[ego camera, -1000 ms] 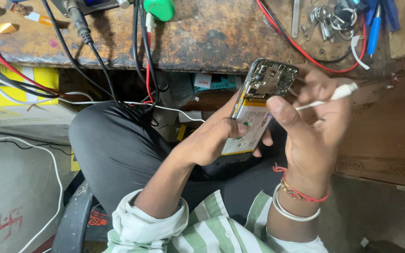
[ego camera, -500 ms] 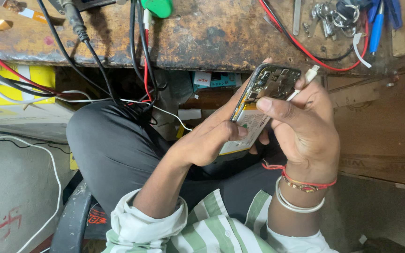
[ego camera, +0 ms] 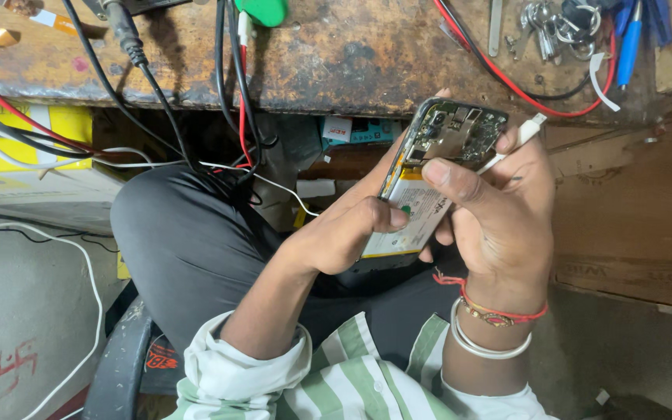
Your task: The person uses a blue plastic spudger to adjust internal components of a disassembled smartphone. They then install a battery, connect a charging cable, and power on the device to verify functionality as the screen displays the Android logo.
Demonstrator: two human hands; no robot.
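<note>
An opened phone with its back cover off shows a circuit board at the top and a white battery below. My left hand grips its lower left edge, thumb on the battery. My right hand cups the phone's right side, thumb pressed near the board, and holds a thin white tool between the fingers, its end sticking up past the phone. The phone is held over my lap, just below the edge of the worn wooden bench.
Black, red and white cables hang over the bench edge. Keys, blue pens and a green object lie on the bench. A yellow box sits at left, small boxes under the bench.
The phone has tilted more upright and moved slightly toward the bench. My right hand shifted, its thumb now pressing on the phone and the white tool angled up beside the board.
</note>
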